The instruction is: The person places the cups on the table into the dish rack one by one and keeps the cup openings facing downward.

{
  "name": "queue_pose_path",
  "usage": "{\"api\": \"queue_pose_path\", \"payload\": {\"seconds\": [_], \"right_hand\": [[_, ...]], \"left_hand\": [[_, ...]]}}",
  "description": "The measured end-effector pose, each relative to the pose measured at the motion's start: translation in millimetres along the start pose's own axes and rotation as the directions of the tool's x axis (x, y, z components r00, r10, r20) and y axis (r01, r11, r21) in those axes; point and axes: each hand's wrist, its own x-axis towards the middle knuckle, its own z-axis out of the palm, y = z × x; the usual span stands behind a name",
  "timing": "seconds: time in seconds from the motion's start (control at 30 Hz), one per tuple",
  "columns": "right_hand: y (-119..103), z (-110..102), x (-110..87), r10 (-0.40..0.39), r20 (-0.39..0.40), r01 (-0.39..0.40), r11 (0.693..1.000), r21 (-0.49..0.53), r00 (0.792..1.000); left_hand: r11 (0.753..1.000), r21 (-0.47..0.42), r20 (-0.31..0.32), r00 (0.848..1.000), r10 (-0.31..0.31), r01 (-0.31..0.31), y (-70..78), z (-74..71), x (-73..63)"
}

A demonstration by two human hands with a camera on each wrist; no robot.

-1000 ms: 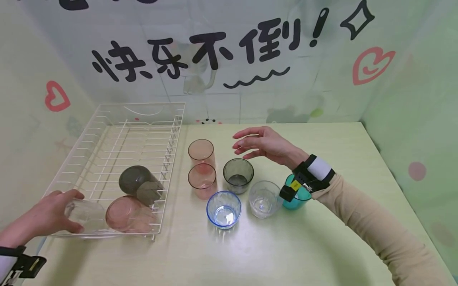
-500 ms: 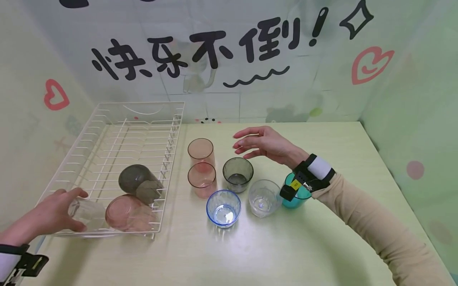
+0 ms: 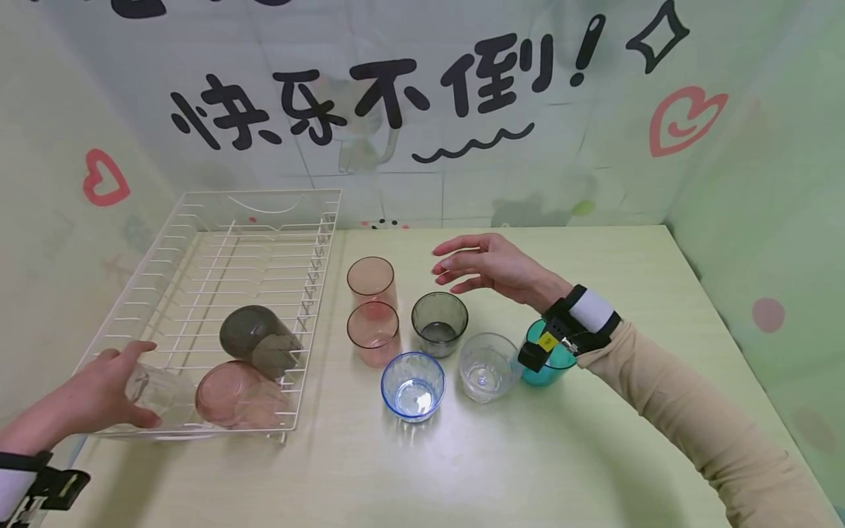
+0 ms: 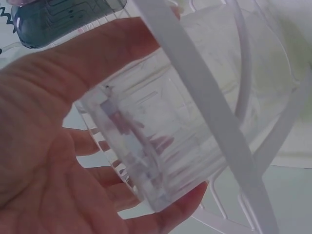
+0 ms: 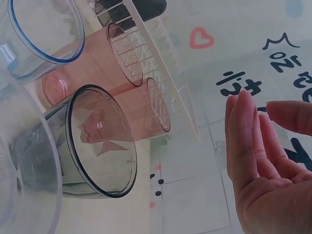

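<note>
At the front left corner of the white wire rack point(image 3: 305, 381), my left hand point(image 3: 95, 392) grips a clear glass point(image 3: 165, 400) that lies on its side. In the left wrist view, the thumb and fingers wrap round the base end of this glass point(image 4: 161, 136), behind a rack wire. Beside it in the rack lie a pink glass point(image 3: 231, 396) and a dark grey glass point(image 3: 254, 334). My right hand point(image 3: 498, 268) hovers behind a smoky grey glass point(image 3: 440, 326), its fingers loosely bent and holding nothing.
Several upright glasses stand right of the rack: two pink ones, the front point(image 3: 372, 337) and the rear point(image 3: 371, 280), a blue-rimmed glass point(image 3: 413, 389), a clear glass point(image 3: 488, 370) and a teal glass point(image 3: 544, 374), partly behind the right wrist strap. Walls enclose the table point(image 3: 370, 477).
My left hand has shifted very slightly to the right at the clear glass. The right hand and the other glasses stay practically where they were.
</note>
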Motion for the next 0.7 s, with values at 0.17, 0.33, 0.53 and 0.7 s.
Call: {"api": "queue_pose_path", "payload": {"seconds": [0.17,0.33,0.53,0.7], "right_hand": [[1.1,-1.9,-0.1,0.001,-0.005,-0.001,1.0,-0.008,1.0],[1.9,-3.3,0.5,0.001,-0.008,-0.001,1.0,-0.008,1.0],[1.7,-4.2,0.2,0.002,-0.01,-0.002,1.0,-0.014,1.0],[1.2,-5.4,-0.2,0.007,-0.021,-0.007,1.0,-0.007,1.0]], "left_hand": [[1.0,-0.001,-0.001,1.0,0.005,-0.005,0.1,-1.5,-2.0],[1.0,-0.009,0.007,1.0,0.008,-0.008,-1.8,-4.0,-3.5],[1.0,0.007,-0.014,1.0,0.002,-0.002,0.8,-16.8,-6.0],[1.0,0.016,-0.048,0.999,-0.018,0.018,8.3,-30.6,-8.4]]}}
